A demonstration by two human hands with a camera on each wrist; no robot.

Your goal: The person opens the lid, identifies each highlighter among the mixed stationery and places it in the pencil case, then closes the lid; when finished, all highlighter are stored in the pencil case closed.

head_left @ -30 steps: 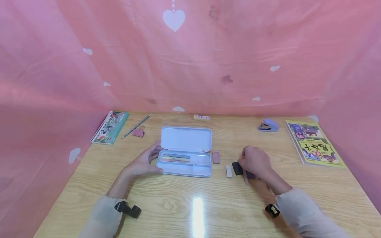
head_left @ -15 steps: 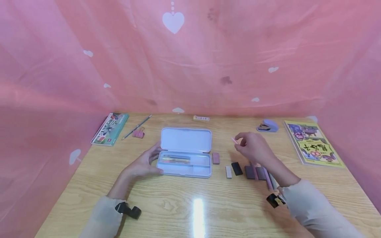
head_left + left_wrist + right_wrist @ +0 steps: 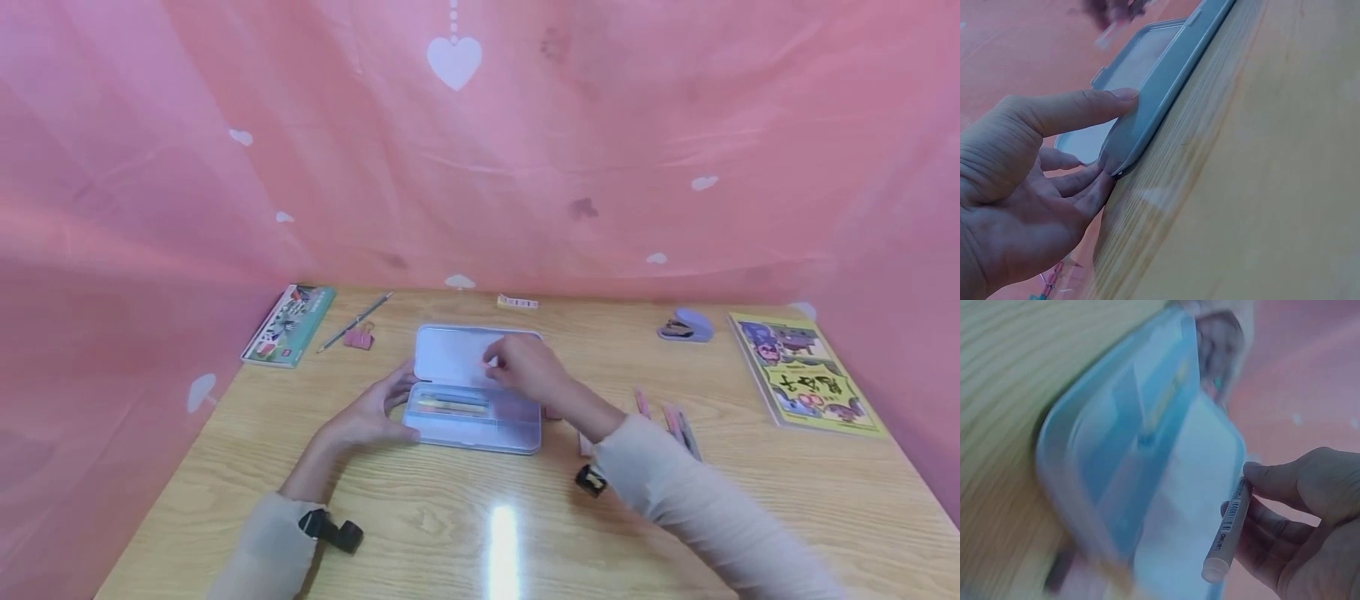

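Note:
A pale blue pencil case [image 3: 450, 431] lies with its lid raised, several slim pens [image 3: 453, 406] in its back compartment. My left hand [image 3: 371, 414] grips its left end; in the left wrist view the thumb presses the front wall and the fingers curl at the end. Over the case, in front of the lid, my right hand [image 3: 528, 367] pinches a pale pink marker pen [image 3: 1229, 531] with a barcode label. In the right wrist view the pen's blunt end points down past the fingers. My right forearm covers part of the things right of the case.
Pink and grey pens [image 3: 672, 422] and a white eraser [image 3: 585, 445] show beside the right sleeve. Toward the back are a purple stapler [image 3: 686, 326], a pencil [image 3: 355, 322], and a pink binder clip [image 3: 359, 337]. Books [image 3: 810, 375] flank the table; a pink curtain [image 3: 480, 167] hangs behind.
My right hand has lifted the pink marker pen from the items at the right and carried it left over the pencil case. My left hand stays on the case.

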